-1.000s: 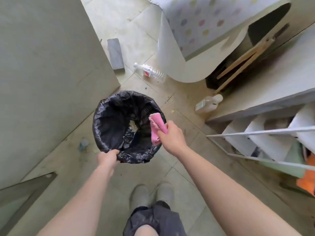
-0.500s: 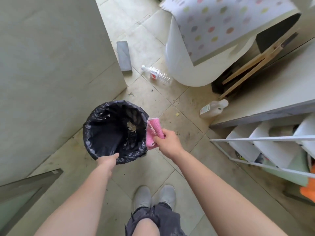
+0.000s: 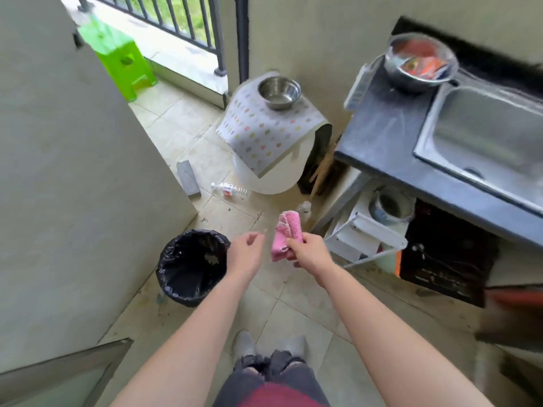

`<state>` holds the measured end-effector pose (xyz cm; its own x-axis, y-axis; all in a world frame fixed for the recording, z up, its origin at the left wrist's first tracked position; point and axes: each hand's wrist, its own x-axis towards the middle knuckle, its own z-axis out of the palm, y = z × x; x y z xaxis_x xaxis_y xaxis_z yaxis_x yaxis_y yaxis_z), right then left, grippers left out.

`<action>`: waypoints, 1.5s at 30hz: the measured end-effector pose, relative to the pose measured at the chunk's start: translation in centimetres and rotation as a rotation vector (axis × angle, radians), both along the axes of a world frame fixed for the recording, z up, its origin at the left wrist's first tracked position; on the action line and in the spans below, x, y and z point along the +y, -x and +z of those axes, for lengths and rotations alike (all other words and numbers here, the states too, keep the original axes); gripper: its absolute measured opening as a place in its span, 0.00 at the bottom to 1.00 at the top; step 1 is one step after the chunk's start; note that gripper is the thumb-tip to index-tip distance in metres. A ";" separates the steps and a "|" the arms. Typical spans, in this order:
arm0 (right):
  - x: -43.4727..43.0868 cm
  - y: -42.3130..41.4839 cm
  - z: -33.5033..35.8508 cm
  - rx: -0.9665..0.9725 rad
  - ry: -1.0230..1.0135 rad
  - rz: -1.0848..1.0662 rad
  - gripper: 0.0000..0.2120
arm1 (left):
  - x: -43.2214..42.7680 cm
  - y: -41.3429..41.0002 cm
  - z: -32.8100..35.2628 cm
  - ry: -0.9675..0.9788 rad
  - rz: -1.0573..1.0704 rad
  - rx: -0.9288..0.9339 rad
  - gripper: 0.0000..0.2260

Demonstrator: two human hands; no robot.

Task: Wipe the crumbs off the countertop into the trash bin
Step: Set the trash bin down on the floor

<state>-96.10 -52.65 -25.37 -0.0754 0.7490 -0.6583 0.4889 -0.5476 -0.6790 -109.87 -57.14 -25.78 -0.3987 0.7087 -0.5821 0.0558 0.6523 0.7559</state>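
From the head view, the right hand (image 3: 311, 251) pinches a folded pink cloth (image 3: 286, 235) between thumb and curled fingers. It holds the cloth upright over the floor, probably so that whatever clings to it stays in the folds. The left hand (image 3: 245, 254) hangs beside the cloth with its fingers loosely curled and holding nothing, just right of the bin (image 3: 188, 265). The bin stands on the floor at near left, by the wall, and its black liner shows a pale patch of crumbs (image 3: 211, 257) inside. The dark countertop (image 3: 390, 136) lies far right, well apart from the bin. It is too blurred to tell whether crumbs remain on it.
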 end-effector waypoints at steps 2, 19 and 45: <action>-0.6 -3.6 3.1 0.005 -0.043 -0.062 0.07 | 0.3 -3.6 3.2 -0.037 -0.034 -0.073 0.06; -2.9 -47.9 16.6 -0.098 -0.280 -0.427 0.12 | 7.0 -47.4 13.6 -0.062 -0.634 -0.537 0.13; 20.7 -95.6 23.4 -0.132 -0.491 -0.772 0.09 | 33.7 -94.5 21.3 -0.096 -0.748 -0.610 0.07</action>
